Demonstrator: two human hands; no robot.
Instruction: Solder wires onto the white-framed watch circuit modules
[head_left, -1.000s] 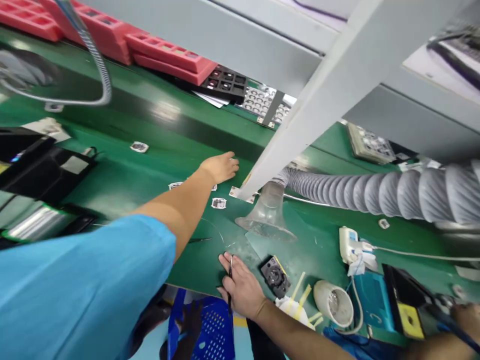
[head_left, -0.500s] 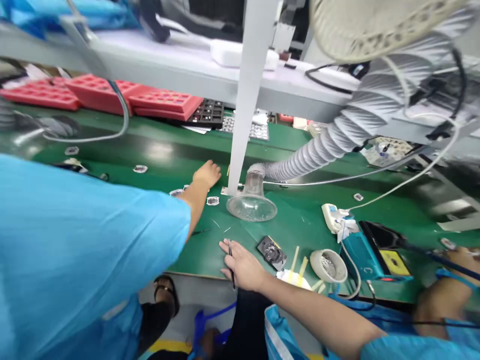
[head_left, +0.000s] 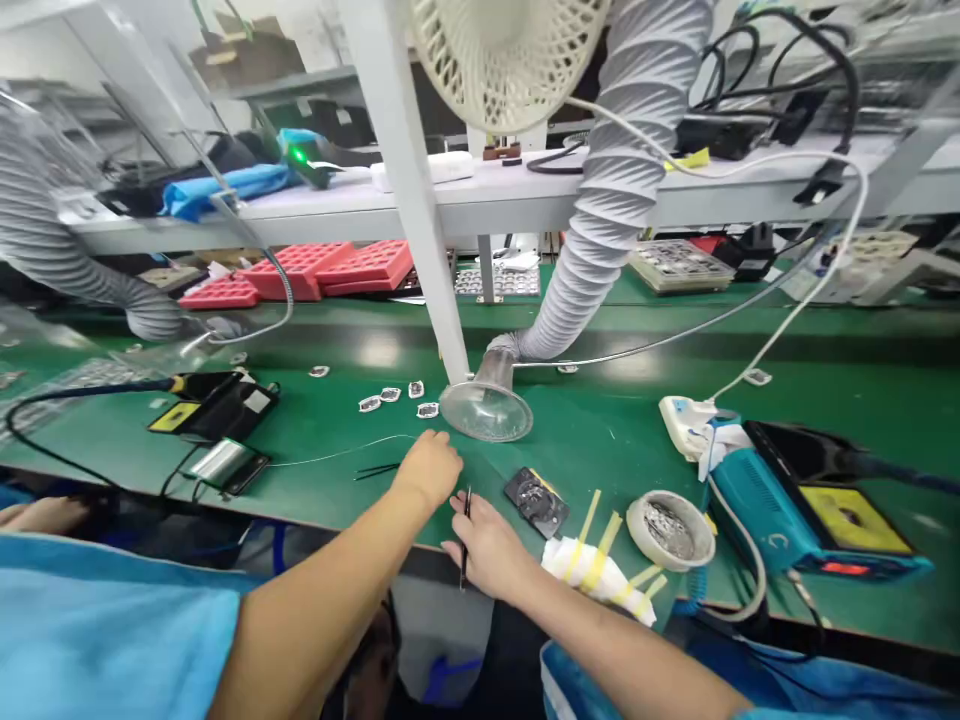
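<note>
My right hand (head_left: 491, 548) is closed around dark tweezers (head_left: 465, 545) over the bench's front edge. Just up and left of it, my left hand (head_left: 431, 468) hangs with curled fingers; whatever they hold is hidden. A thin wire (head_left: 345, 452) ends close to the left hand's knuckles, but I cannot tell whether it is touched. Dark tweezers-like tools (head_left: 377, 470) lie left of that hand. Right of my right hand sits a black fixture (head_left: 536, 502) with a round recess. Several small white-edged parts (head_left: 390, 395) lie behind the left hand.
A clear suction funnel (head_left: 486, 410) on a grey hose stands behind my hands, beside a white post (head_left: 409, 180). To the right are taped white tissue (head_left: 600, 580), a bowl of metal scraps (head_left: 671, 530) and a teal soldering station (head_left: 810, 530). A co-worker's hand (head_left: 49, 515) shows far left.
My left hand has come back from the small parts toward the front edge, near my right hand. The right hand keeps the tweezers. The view has turned and lifted.
</note>
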